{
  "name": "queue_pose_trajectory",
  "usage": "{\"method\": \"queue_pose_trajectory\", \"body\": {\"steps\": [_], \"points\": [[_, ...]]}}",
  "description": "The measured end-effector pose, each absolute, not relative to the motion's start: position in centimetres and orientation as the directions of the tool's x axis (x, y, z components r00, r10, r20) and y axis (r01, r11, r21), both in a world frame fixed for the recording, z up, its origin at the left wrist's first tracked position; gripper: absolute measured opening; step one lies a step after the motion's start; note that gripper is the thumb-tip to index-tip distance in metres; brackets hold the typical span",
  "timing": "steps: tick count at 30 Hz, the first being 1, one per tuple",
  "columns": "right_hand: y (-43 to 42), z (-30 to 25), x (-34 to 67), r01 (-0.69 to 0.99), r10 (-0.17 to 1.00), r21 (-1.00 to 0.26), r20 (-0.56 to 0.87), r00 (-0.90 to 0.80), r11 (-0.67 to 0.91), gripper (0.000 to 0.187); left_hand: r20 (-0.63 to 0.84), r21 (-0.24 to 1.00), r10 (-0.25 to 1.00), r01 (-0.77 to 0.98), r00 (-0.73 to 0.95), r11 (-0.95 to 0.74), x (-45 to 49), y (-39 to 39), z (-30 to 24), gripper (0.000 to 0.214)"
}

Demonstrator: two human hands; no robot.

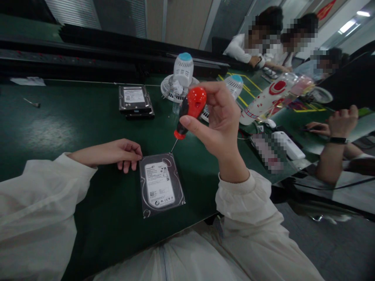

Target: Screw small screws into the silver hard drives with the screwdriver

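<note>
Green matting covers the table [73, 117], with a small loose metal piece [33, 103] lying far out on the left. The left hand [117, 153] rests palm down, fingers loosely curled and holding nothing, its fingertips touching the far left corner of the hard drive [161, 183]. The drive lies flat, label up, near the table's front edge. Behind it, well apart, sits a stack of drives [135, 100]. A screwdriver [189, 111] with a red and black handle slants down to the drive's far right corner; whether the tip is seated in a screw cannot be told. The right hand [219, 121] pinches the handle's bulb between thumb and fingers. The work looks to be at the first corner screw, lid still on. Turning it calls for the tip square in the head and the left hand bracing the drive against sliding. Further right stand small white fans [182, 74], a clear bottle [272, 97] and a co-worker's hand [342, 121]
</note>
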State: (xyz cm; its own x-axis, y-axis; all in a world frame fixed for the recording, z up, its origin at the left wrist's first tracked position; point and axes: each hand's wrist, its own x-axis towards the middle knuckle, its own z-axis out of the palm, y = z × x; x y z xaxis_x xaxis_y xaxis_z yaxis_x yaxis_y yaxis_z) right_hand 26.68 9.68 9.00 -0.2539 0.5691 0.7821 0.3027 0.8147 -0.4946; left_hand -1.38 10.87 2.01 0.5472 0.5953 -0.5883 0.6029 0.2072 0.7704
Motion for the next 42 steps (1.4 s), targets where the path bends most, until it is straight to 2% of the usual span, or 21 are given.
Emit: {"method": "queue_pose_trajectory", "body": {"steps": [3,8,14,19,25,31,38,42], "points": [[9.67,8.94,26.49,0.283,0.532,-0.469,0.818,-0.216,0.836,0.038,-0.59,0.769,0.592,0.604,0.548,0.207,-1.38,10.84,2.03,0.028],[9.31,9.03,26.5,0.263,0.574,-0.511,0.754,-0.319,0.818,0.042,-0.593,0.769,0.59,0.603,0.548,0.212,-1.35,10.88,2.0,0.027],[9.6,8.89,26.24,0.309,0.497,-0.432,0.851,-0.172,0.847,0.037,-0.594,0.768,0.587,0.604,0.55,0.212,-1.57,11.03,1.73,0.025],[9.23,9.21,26.39,0.253,0.549,-0.489,0.779,-0.303,0.835,0.037,-0.594,0.765,0.594,0.611,0.543,0.207,-1.6,10.95,1.74,0.025],[9.64,8.76,26.42,0.33,0.524,-0.451,0.833,-0.178,0.829,0.038,-0.588,0.768,0.602,0.606,0.54,0.208,-1.29,10.77,2.25,0.024],[9.62,8.81,26.5,0.249,0.527,-0.469,0.798,-0.292,0.847,0.04,-0.587,0.771,0.601,0.602,0.542,0.21,-1.22,10.79,2.2,0.024],[9.85,8.71,26.22,0.306,0.497,-0.44,0.857,-0.136,0.844,0.041,-0.589,0.77,0.597,0.603,0.545,0.208,-1.37,10.9,1.95,0.026],[9.82,8.63,26.46,0.298,0.562,-0.494,0.797,-0.22,0.817,0.041,-0.589,0.772,0.59,0.599,0.552,0.21,-1.56,11.09,1.67,0.026]]}}
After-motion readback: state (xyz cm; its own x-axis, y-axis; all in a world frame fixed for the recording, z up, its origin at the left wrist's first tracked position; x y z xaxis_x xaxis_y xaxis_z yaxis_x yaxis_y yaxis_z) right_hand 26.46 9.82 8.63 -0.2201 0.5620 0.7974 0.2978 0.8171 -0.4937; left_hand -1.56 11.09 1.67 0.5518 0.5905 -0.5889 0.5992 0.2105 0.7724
